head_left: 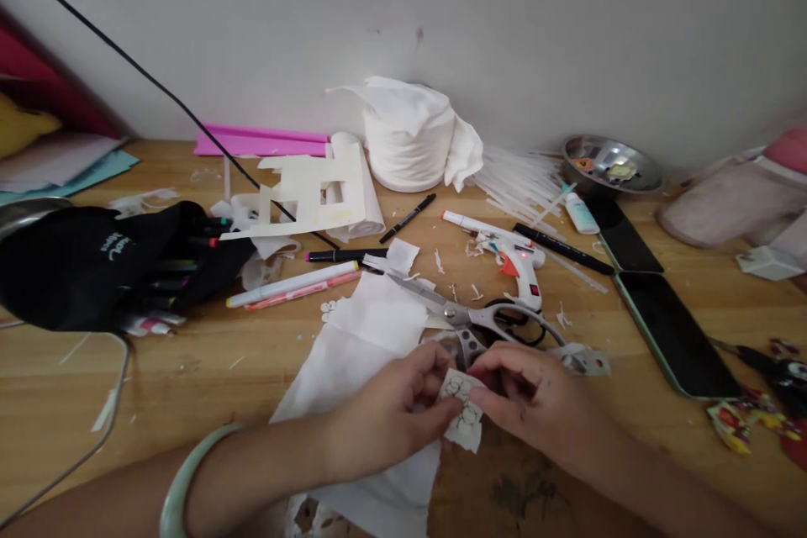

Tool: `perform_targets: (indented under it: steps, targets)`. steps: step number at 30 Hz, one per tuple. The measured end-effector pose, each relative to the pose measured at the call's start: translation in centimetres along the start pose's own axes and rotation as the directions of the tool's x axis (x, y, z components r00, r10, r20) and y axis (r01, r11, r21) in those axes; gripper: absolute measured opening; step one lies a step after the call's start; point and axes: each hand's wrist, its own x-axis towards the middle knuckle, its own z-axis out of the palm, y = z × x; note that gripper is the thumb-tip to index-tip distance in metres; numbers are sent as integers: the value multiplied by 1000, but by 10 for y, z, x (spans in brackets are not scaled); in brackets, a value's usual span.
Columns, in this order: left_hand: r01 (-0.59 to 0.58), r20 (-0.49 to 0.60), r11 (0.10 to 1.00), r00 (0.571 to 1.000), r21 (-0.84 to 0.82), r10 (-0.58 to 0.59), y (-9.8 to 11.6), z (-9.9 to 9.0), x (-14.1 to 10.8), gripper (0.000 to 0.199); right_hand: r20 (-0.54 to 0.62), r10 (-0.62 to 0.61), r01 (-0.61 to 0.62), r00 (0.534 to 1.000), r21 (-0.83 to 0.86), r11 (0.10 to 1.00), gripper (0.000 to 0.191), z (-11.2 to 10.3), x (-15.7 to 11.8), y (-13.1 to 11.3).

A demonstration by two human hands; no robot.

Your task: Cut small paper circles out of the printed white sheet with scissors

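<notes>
A small piece of white paper with black outlined flower-like shapes is held between my two hands near the table's front. My left hand pinches its left side, thumb across the front. My right hand grips the upper right edge between thumb and fingers. Just beyond my hands lie metal scissors, blades pointing up and left. A white sheet spreads under my left forearm and wrist. Beside that sheet's left edge sits a little cut-out with similar outlines.
A glue gun, markers and paper scraps lie beyond my hands. Two phones rest at right, near a metal bowl. A black pen pouch is at left; a white tissue roll stands by the wall. A black cable hangs across the left.
</notes>
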Motion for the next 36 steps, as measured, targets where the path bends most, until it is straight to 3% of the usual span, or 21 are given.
perform_targets:
  steps: [4,7,10,13,18,36]
  targets:
    - [14,2,1000,1000,24,-14,-2,-2,0,23,127,91,-113,988,179,977,17,2,4,1]
    - [-19,-62,1000,998,-12,18,-1,-6,4,26,40,140,-145,989,282,948,19,3,4,2]
    - [-15,-51,1000,999,-22,14,1,-11,7,26,-67,178,-145,982,344,928,21,6,4,4]
    - [-5,-62,1000,998,9,5,0,-13,8,19,-91,185,-144,978,342,929,19,10,4,6]
    - [-39,-190,998,981,40,46,0,-11,8,15,3,168,-159,986,338,928,15,11,5,8]
    - [9,-190,1000,982,19,-5,3,-9,8,18,44,151,-157,988,258,953,19,6,7,0]
